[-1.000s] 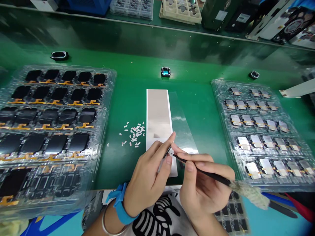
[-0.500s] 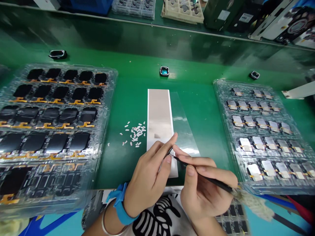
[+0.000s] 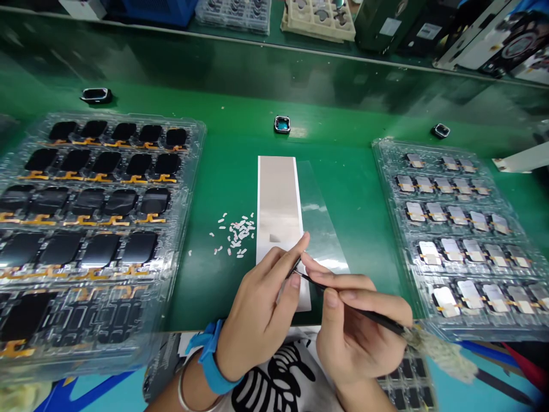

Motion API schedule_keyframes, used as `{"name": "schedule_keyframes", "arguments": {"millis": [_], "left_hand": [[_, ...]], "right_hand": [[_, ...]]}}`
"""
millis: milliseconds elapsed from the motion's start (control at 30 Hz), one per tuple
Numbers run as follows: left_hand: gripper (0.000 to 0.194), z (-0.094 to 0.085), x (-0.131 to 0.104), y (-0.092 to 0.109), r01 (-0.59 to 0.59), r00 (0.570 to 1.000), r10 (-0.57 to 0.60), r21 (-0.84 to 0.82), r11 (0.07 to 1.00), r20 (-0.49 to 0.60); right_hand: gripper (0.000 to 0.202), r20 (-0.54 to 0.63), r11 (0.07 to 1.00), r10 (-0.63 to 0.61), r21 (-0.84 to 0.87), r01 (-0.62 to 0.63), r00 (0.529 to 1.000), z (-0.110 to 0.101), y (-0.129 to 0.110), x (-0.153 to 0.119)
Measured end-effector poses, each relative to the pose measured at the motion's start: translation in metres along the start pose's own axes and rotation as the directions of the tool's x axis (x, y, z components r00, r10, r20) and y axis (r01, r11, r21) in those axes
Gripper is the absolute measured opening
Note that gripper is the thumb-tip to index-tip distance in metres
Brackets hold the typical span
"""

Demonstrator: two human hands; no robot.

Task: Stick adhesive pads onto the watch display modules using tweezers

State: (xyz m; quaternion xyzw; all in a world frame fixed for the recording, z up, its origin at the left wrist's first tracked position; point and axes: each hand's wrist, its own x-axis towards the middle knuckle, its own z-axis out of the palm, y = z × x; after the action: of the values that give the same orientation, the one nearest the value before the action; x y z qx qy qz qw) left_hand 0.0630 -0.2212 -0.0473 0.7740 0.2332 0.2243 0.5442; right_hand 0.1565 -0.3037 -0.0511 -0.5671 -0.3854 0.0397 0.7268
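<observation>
Both my hands meet above the lower end of a beige strip sheet (image 3: 278,191) with white edges. My left hand (image 3: 261,300), with a blue band at the wrist, pinches a small dark flat part (image 3: 294,266) between its fingers; most of it is hidden. In my right hand (image 3: 364,332) are black tweezers (image 3: 380,322), held like a pen. Their tip touches or nearly touches the dark part at my left fingertips. Fuzzy pale material (image 3: 444,353) surrounds the rear of the tweezers. A clear film (image 3: 319,214) lies right of the strip, partly under it.
Small white pieces (image 3: 241,230) lie scattered left of the strip. A clear tray of black screens (image 3: 199,149) stands left, another tray with silvery-backed modules (image 3: 386,189) right. Watch cases (image 3: 282,124) sit toward the back, below a shelf (image 3: 240,35) with boxes.
Almost nothing differs. My hands keep the same hold at the same spot, and the view has shifted very slightly.
</observation>
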Motion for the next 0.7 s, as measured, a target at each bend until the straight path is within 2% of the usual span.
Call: {"name": "schedule_keyframes", "arguments": {"millis": [133,300,400,467,533,633,667,700], "left_hand": [[0.049,0.002,0.001,0.000,-0.010,0.999,0.014,0.100,0.995,-0.042],[0.051,0.002,0.002,-0.001,-0.019,0.999,0.025,0.150,0.988,-0.043],[0.051,0.000,-0.002,-0.001,-0.029,0.999,0.033,0.139,0.990,-0.031],[0.052,-0.002,-0.005,0.000,-0.020,1.000,0.022,0.102,0.995,-0.016],[0.052,-0.002,-0.007,0.003,0.002,1.000,-0.002,0.058,0.998,0.006],[0.052,0.000,-0.009,0.014,0.035,0.997,-0.035,-0.002,0.999,0.063],[0.054,-0.001,-0.011,0.019,0.036,0.997,-0.035,-0.014,0.999,0.075],[0.056,-0.003,-0.015,0.022,0.033,0.997,-0.032,-0.021,0.999,0.069]], "right_hand": [[0.023,-0.063,0.999,0.040,-0.017,-0.041,0.997,0.001,-0.001,0.001],[0.020,-0.051,0.993,0.089,0.087,-0.084,0.995,0.000,-0.003,0.006],[0.020,-0.014,0.987,0.130,0.094,-0.128,0.991,-0.011,-0.003,0.014],[0.024,0.083,0.984,0.178,-0.035,-0.175,0.981,-0.021,-0.005,0.019],[0.021,0.247,0.962,0.238,-0.195,-0.193,0.939,-0.030,-0.010,0.024],[0.012,0.499,0.936,0.329,-0.286,-0.206,0.802,-0.037,-0.021,0.035],[0.005,0.543,0.929,0.354,-0.300,-0.217,0.762,-0.040,-0.023,0.042],[0.009,0.554,0.915,0.382,-0.336,-0.222,0.739,-0.044,-0.025,0.053]]}}
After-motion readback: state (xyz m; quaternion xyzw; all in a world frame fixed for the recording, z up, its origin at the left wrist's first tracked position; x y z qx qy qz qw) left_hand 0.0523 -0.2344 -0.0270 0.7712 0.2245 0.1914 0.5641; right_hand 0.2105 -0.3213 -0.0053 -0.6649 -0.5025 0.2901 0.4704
